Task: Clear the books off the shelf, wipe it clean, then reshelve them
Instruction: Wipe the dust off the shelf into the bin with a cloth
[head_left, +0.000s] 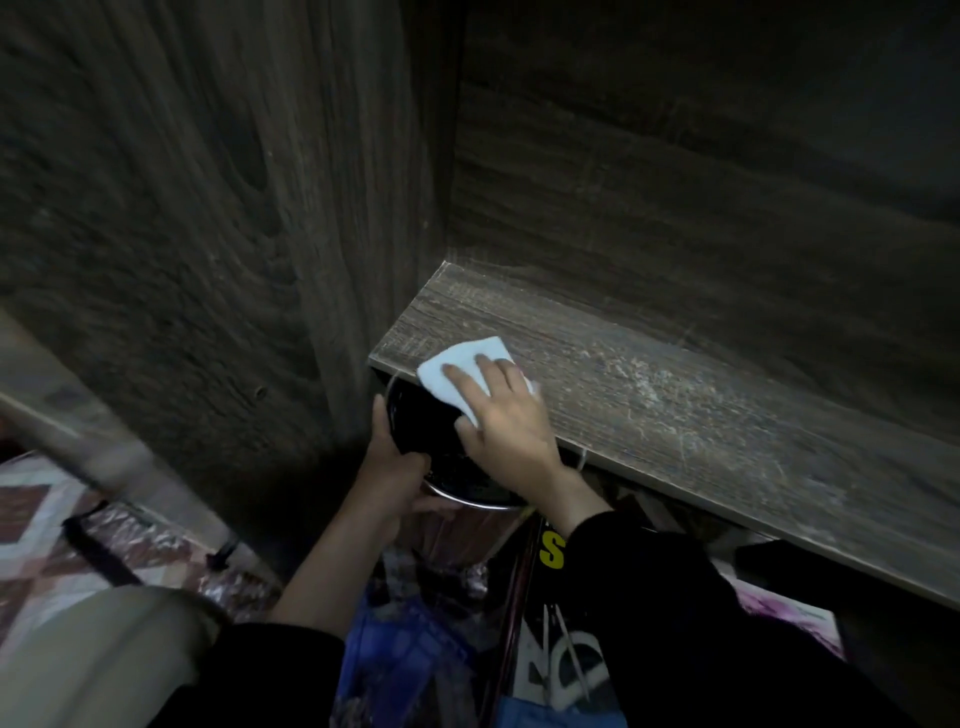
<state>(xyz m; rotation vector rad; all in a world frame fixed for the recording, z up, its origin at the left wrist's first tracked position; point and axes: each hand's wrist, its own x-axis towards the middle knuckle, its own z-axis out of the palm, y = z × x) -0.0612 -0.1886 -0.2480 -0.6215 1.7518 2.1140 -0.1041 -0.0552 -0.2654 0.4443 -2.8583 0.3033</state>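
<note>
White cloth (470, 371) sits pressed under the spread right hand (506, 415) at the shelf (675, 415) front corner; the left hand (395, 467) grips a dark bowl (426, 426) just below the edge, likely to catch dust; books (415, 665) lie underneath

The shelf (675, 410) is matt, scratched grey wood-grain board, the wipe (467, 366) soft white paper, the bowl (441, 447) glossy with a metal rim.

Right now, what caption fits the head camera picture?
Right hand presses a white folded cloth on the dusty dark wooden shelf; left hand holds a round black dish below its edge.
</note>
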